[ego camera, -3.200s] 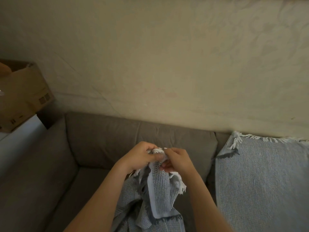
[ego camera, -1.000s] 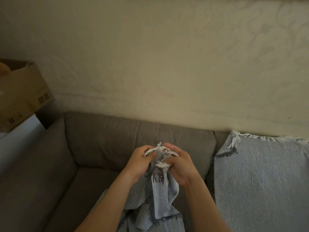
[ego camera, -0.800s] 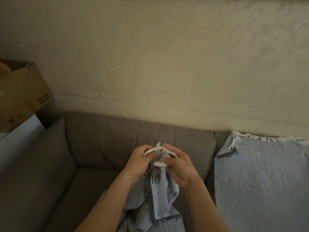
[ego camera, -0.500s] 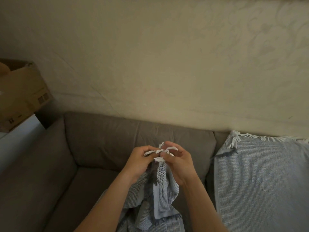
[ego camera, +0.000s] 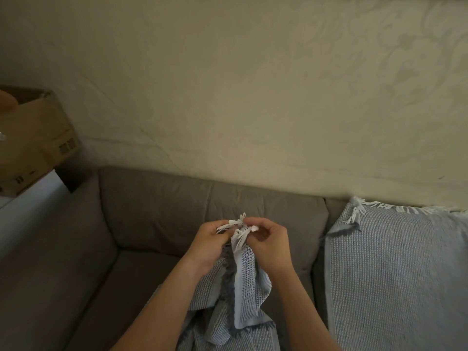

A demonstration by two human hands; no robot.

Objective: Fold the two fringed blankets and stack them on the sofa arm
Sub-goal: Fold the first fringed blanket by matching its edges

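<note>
A light blue waffle-weave blanket point(ego camera: 243, 287) with white fringe hangs bunched in front of me over the sofa seat. My left hand point(ego camera: 211, 243) and my right hand point(ego camera: 269, 245) both pinch its fringed top edge close together, white tassels sticking up between the fingers. A second blue fringed blanket point(ego camera: 400, 274) lies spread flat over the sofa back and seat at the right. The sofa arm point(ego camera: 45, 262) runs along the left.
The grey sofa point(ego camera: 162, 206) stands against a beige patterned wall. A cardboard box point(ego camera: 33, 140) sits on a white surface beyond the sofa arm at the far left.
My hands stayed in place and kept working the fringed edge; my fingers shifted so more white tassels stick out between them. The blanket at the right has not moved.
</note>
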